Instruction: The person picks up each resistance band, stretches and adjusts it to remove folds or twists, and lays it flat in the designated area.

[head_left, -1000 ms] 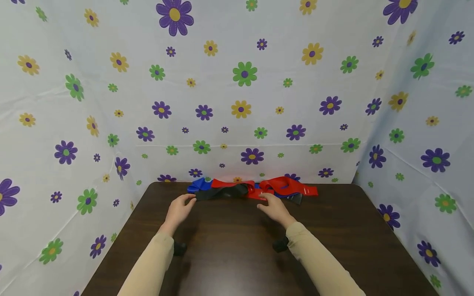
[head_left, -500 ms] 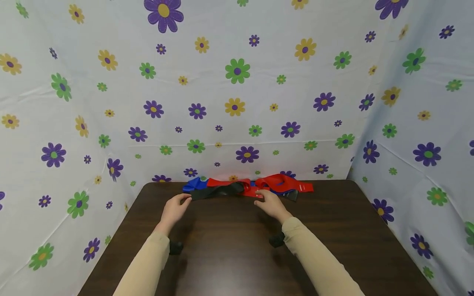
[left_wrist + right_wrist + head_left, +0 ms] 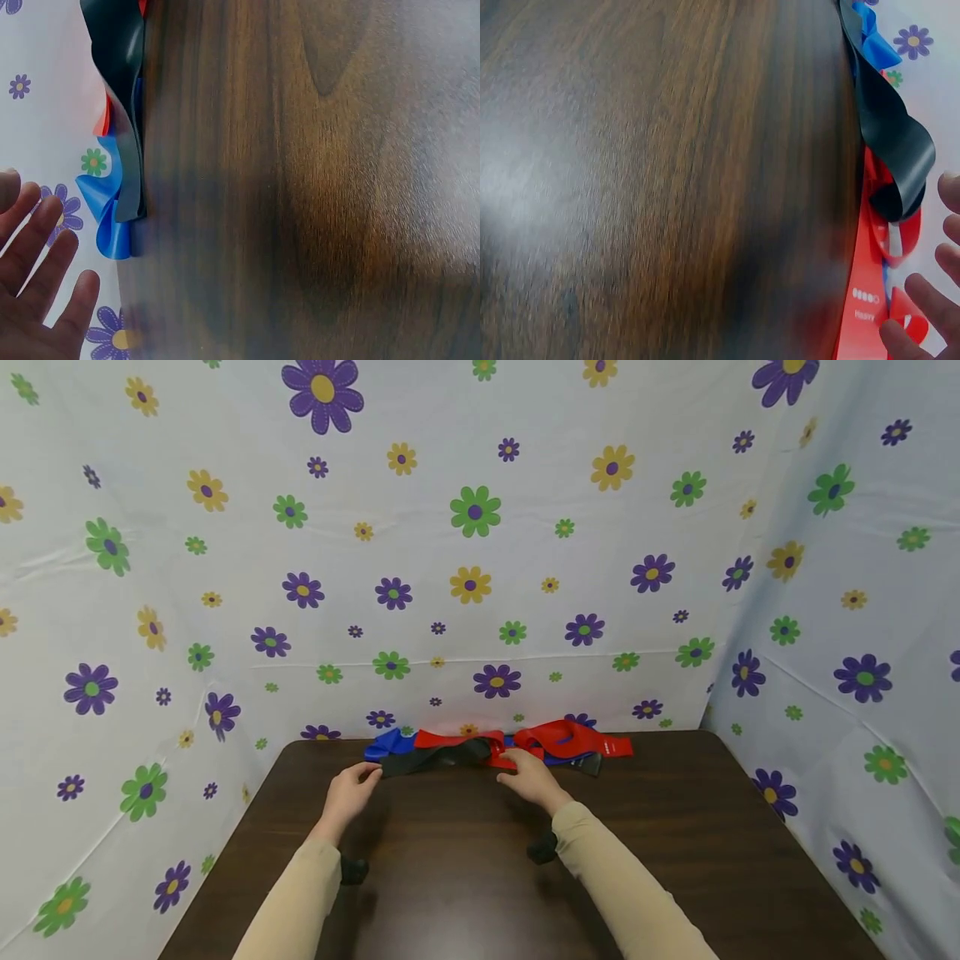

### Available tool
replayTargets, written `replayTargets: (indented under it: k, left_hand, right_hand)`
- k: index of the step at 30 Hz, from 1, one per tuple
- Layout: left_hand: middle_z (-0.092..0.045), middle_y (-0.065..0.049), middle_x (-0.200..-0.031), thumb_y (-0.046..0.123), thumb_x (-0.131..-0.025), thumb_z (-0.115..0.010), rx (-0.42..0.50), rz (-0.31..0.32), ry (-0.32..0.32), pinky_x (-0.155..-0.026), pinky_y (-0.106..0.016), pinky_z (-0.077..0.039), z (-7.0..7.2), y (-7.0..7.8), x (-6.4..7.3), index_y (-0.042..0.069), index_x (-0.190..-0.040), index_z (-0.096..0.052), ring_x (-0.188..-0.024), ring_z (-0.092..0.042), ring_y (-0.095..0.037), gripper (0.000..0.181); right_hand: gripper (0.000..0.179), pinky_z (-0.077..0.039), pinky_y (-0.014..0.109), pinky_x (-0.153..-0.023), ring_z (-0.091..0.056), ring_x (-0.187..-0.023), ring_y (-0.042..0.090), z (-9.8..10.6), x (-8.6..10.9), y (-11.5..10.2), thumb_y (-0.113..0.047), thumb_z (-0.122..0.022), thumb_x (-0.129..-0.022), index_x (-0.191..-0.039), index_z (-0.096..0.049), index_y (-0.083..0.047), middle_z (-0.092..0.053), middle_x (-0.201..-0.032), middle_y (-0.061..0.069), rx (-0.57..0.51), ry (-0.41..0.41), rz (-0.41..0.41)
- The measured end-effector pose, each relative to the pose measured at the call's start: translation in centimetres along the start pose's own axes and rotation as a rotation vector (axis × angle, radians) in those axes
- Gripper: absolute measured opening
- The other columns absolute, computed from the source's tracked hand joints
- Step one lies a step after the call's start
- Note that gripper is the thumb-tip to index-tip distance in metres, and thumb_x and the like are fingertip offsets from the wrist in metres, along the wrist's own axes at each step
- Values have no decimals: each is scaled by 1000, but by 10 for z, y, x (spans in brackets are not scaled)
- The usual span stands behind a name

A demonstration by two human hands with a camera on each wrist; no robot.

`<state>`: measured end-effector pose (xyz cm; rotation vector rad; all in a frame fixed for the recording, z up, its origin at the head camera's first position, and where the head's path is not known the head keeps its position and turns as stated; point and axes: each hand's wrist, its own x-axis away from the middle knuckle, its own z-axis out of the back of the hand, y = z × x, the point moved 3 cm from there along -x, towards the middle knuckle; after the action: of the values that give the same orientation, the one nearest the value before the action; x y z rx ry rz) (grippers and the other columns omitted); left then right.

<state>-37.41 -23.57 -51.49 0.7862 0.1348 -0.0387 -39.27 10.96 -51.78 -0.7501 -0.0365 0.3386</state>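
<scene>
Flat resistance bands lie in a loose row along the table's far edge. A black band (image 3: 420,762) lies twisted at the left and middle, a blue band (image 3: 390,744) shows folded behind it, and red bands (image 3: 570,737) stretch rightward. My left hand (image 3: 347,795) hovers beside the black band's left end; in the left wrist view its fingers (image 3: 37,255) are spread and hold nothing. My right hand (image 3: 534,779) is over the near side of the red bands, close to the black band's right end. Its relaxed fingers (image 3: 930,300) hold nothing in the right wrist view.
The dark wooden table (image 3: 465,877) stretches in front of me. White flower-printed cloth (image 3: 480,543) hangs behind it and at both sides. A black wrist mount (image 3: 542,848) sits under the right wrist, another (image 3: 353,870) under the left.
My right hand has shifted slightly left along the bands. The left hand stays beside the black band's end. The head view has turned a little to the right, and the bands have not moved.
</scene>
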Motion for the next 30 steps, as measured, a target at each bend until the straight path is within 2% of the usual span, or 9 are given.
replayTargets:
  k: [9, 14, 18, 22, 26, 30]
  left_hand:
    - [-61, -25, -121, 19, -99, -55, 18, 47, 6, -96, -56, -42, -7, -14, -4, -4, -121, -64, -113, -55, -43, 33]
    - [-60, -26, -123, 18, -99, -55, 22, 74, -17, -98, -57, -41, -14, -20, -8, -4, -122, -63, -115, -54, -44, 33]
    - [-56, -27, -129, 18, -99, -55, -1, 87, -59, -101, -58, -37, -20, -24, -10, -4, -126, -60, -121, -49, -46, 36]
    - [-50, -30, -134, 21, -98, -55, -14, 79, -90, -103, -61, -32, -25, -24, -9, -5, -131, -56, -124, -43, -49, 42]
    - [-48, -33, -134, 27, -97, -57, -44, 23, -90, -101, -63, -32, -29, -24, -10, -5, -132, -54, -124, -41, -52, 48]
    - [-40, -35, -140, 23, -97, -57, -66, 19, -132, -106, -63, -25, -35, -27, -14, -7, -138, -48, -130, -33, -53, 51]
  right_hand:
    - [51, -28, 55, -109, -36, -136, 39, -20, -11, 2, -20, -65, -91, -134, -53, 5, -39, -148, 21, 36, -61, 33]
    - [51, -29, 56, -108, -36, -135, 41, -25, -13, 2, -19, -65, -91, -133, -53, 7, -37, -148, 23, 43, -72, 38]
    - [52, -29, 56, -108, -36, -135, 41, -28, -16, 3, -20, -65, -91, -133, -52, 8, -37, -148, 24, 46, -75, 39]
    - [53, -28, 57, -109, -35, -135, 42, -30, -17, 3, -19, -65, -90, -134, -52, 8, -36, -148, 25, 45, -88, 43]
    - [54, -28, 56, -109, -34, -136, 41, -32, -19, 3, -20, -66, -91, -135, -51, 7, -35, -149, 24, 51, -99, 31]
    - [56, -28, 55, -110, -33, -137, 40, -33, -22, 5, -22, -65, -91, -137, -49, 6, -33, -151, 23, 64, -108, 21]
